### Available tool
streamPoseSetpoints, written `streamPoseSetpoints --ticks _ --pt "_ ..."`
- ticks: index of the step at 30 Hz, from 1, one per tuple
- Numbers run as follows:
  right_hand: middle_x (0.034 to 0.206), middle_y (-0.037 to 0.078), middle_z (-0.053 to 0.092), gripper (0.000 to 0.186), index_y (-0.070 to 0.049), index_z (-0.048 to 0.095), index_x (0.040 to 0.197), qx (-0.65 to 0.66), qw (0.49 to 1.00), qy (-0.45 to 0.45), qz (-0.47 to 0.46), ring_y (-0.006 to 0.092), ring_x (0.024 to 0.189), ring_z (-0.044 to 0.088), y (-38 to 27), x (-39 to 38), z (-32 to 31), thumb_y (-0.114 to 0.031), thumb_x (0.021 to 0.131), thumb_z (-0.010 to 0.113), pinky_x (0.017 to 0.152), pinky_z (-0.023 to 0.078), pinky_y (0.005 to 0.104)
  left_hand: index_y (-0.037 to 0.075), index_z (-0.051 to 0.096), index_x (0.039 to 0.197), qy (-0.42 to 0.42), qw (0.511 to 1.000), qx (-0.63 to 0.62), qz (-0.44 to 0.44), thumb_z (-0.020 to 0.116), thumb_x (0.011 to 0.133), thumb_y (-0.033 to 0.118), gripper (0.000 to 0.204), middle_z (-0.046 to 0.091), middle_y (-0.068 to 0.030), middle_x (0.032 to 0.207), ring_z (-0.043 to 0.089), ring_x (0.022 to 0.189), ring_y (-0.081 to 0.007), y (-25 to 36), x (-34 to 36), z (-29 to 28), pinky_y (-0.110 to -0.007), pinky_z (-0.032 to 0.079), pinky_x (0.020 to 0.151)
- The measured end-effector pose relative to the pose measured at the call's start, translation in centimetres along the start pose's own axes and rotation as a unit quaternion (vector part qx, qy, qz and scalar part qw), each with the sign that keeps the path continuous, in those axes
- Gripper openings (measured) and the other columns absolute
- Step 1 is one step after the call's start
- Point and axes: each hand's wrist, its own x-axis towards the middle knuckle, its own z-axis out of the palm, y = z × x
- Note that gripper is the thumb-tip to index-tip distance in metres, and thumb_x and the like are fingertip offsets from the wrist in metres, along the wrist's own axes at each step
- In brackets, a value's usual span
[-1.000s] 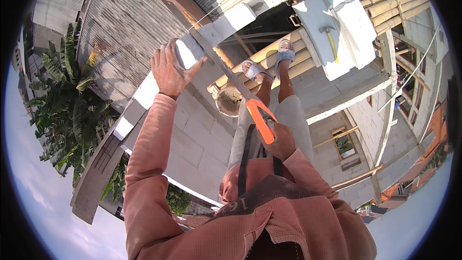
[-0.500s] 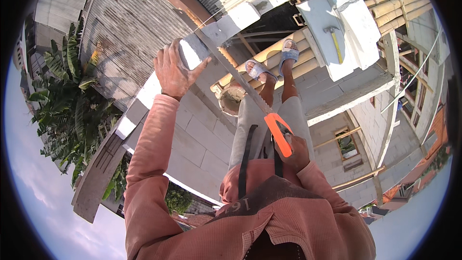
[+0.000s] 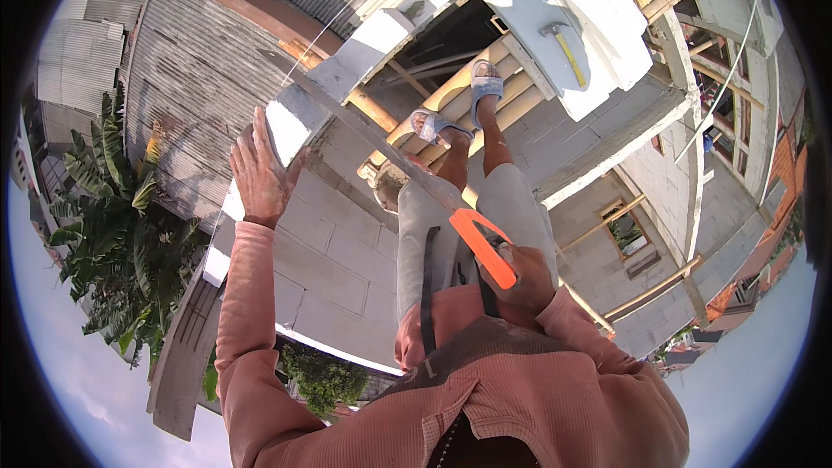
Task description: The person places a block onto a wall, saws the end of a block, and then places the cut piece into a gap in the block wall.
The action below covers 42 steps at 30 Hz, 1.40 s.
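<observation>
My right hand point(image 3: 529, 279) is closed around the orange handle of a handsaw point(image 3: 482, 248). The long blade slants up and left across a white block point(image 3: 290, 121) on top of the wall, beside its right end. My left hand point(image 3: 262, 180) lies spread against that block, fingers stretched along its left side and thumb toward its right face. How deep the blade sits in the block cannot be made out.
My sandalled feet stand on bamboo poles point(image 3: 511, 95). A hammer point(image 3: 568, 56) with a yellow handle lies on white blocks point(image 3: 611, 35) at the upper right. A string point(image 3: 319, 35) runs above the wall. Corrugated roofing point(image 3: 195, 78) and a leafy plant point(image 3: 104, 199) are at left.
The view has shifted, so the scene sits further left. The saw has slid along its length toward the upper left relative to the block. My left-hand fingers have straightened along the block.
</observation>
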Motion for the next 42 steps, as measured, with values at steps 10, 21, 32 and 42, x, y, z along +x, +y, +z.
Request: streamPoseSetpoints --ticks 10,21,32,42 --pt "0.071 0.01 0.063 0.017 -0.008 0.067 0.087 -0.043 0.998 -0.006 0.038 0.0329 0.063 0.063 0.9 -5.4 -3.1 -0.018 0.078 0.078 0.058 0.051 0.0422 0.011 0.019 0.161 -0.031 0.999 0.0 -0.033 0.084 0.077 0.044 0.111 0.05 -0.0207 0.127 0.049 0.116 -0.0383 1.1 0.0 -0.4 -0.049 0.041 0.104" --pt "0.073 0.009 0.066 0.021 -0.006 0.07 0.093 -0.087 0.996 -0.008 0.035 0.0305 0.062 0.064 1.8 -11.4 -6.2 -0.02 0.078 0.077 0.06 0.053 0.0407 0.013 0.021 0.162 -0.003 1.0 -0.022 -0.013 0.084 0.079 0.04 0.108 0.048 -0.0186 0.127 0.045 0.114 -0.0364 0.7 -0.8 -0.2 -0.051 0.036 0.106" --pt "0.069 0.009 0.056 0.012 -0.005 0.06 0.083 -0.142 0.981 0.02 0.13 0.0322 0.057 0.054 -0.4 -19.7 -8.5 -0.01 0.084 0.07 0.057 0.044 0.0405 0.01 0.023 0.161 0.015 0.999 -0.018 -0.025 0.091 0.071 0.034 0.115 0.05 -0.0158 0.118 0.047 0.104 -0.0329 0.2 -3.8 -5.7 -0.049 0.041 0.094" --pt "0.068 -0.003 0.046 0.019 -0.003 0.054 0.082 -0.005 0.923 0.235 0.306 0.0055 0.063 0.038 1.3 -18.8 -6.0 -0.008 0.094 0.067 0.054 0.034 0.0272 0.005 0.021 0.16 -0.069 0.991 -0.08 0.077 0.096 0.056 0.02 0.129 0.046 -0.0196 0.116 0.045 0.105 -0.0367 4.8 -8.8 -11.4 -0.049 0.038 0.095"
